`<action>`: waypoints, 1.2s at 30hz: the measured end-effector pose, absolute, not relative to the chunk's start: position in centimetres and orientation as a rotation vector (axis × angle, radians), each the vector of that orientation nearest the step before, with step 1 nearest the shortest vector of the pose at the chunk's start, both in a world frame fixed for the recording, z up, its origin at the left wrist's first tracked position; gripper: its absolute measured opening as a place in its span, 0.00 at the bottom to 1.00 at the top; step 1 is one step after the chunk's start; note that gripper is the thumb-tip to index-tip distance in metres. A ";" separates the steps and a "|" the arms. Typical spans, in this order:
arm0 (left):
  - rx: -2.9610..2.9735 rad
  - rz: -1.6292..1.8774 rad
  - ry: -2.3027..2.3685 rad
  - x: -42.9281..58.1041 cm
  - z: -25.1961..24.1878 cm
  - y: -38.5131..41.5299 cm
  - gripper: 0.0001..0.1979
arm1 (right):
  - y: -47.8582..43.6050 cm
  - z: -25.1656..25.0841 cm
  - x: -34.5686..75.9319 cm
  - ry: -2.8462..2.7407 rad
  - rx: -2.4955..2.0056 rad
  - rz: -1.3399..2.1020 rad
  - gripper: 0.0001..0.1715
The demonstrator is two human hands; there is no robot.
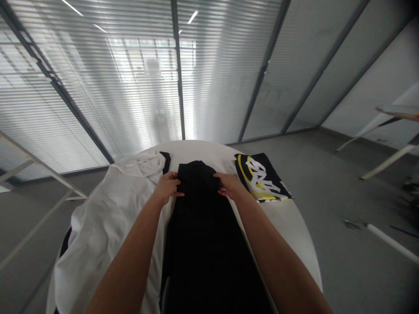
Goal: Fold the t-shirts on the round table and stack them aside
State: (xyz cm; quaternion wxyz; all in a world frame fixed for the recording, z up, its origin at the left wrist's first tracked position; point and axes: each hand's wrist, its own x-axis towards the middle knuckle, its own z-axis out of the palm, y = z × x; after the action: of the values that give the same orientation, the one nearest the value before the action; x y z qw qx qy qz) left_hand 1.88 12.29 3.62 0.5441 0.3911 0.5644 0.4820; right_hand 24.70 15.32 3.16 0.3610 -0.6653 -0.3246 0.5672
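Note:
A long black garment [209,244] lies lengthwise over a round white table, running from its far part down past the bottom of the view. My left hand [168,187] pinches the left edge near its far end. On the opposite edge, my right hand [229,185] grips the cloth between thumb and fingers. The far end looks folded over between the two hands, though dark cloth hides the exact layers. Left of it spreads a rumpled white garment [108,218] with a black part at its top. To the right rests a folded black, yellow and white printed cloth [262,176].
The round white table [291,226] has its curved edge on the right. White metal legs [42,161] stand at the left, and more furniture [393,131] is at the right. A white bar [391,242] lies over the grey floor. Glass partitions with blinds [131,87] rise behind.

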 end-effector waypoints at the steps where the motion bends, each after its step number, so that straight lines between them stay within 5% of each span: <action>1: 0.934 1.143 1.317 1.9 3.8 12.2 0.11 | 15.3 3.2 24.8 -0.837 -1.717 1.472 0.10; 4: 0.941 1.139 1.263 1.8 4.0 12.1 0.15 | 15.2 3.4 24.8 -0.862 -1.669 1.475 0.05; 8: 0.926 1.152 1.200 1.6 4.2 12.2 0.21 | 15.0 4.1 25.1 -1.045 -1.502 1.319 0.15; 12: 0.899 1.139 1.174 1.3 4.4 12.2 0.17 | 15.0 4.6 25.5 -1.203 -1.370 1.109 0.21; 20: 0.905 1.228 1.124 1.1 4.3 12.2 0.15 | 14.9 4.7 25.7 -1.065 -1.049 1.227 0.24; 36: 1.065 1.508 0.857 0.2 3.0 12.2 0.05 | 14.8 3.0 26.2 -1.141 -0.716 1.289 0.07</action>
State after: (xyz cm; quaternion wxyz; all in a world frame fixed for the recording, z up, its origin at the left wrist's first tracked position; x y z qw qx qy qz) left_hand 0.23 12.24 3.04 0.5253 0.4453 0.3581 0.6305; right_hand 26.21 14.79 2.99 0.5962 -0.3083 -0.4913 0.5551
